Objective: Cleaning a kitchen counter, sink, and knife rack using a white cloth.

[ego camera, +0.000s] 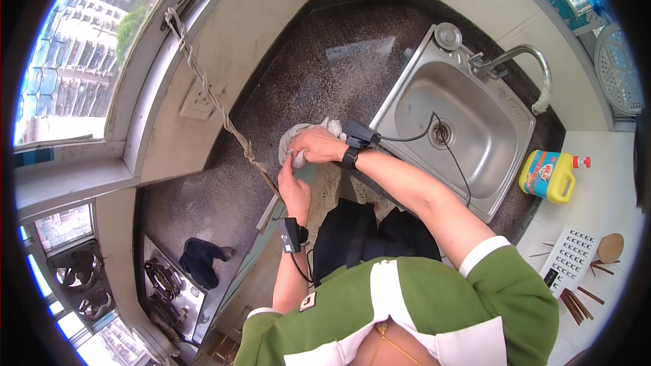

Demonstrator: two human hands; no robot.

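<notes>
A crumpled light grey cloth (pixel 290 137) lies at the near edge of the dark speckled countertop (pixel 315 76), left of the steel sink. Over it, my right hand (pixel 319 144) grips the cloth with bent fingers. My left hand (pixel 294 188) is just below, its raised index finger at the lower edge of the cloth; whether it pinches the cloth is unclear. Each wrist wears a strap with a black device, and a cable from the right one hangs across the sink (pixel 457 127).
A twisted cord (pixel 218 101) runs from the window frame down beside my left hand. A curved faucet (pixel 513 56) and yellow detergent jug (pixel 546 175) are at the right. Dark cloth (pixel 203 263) lies beside the gas stove (pixel 175 290) at lower left. A chopstick holder (pixel 569 254) is at lower right.
</notes>
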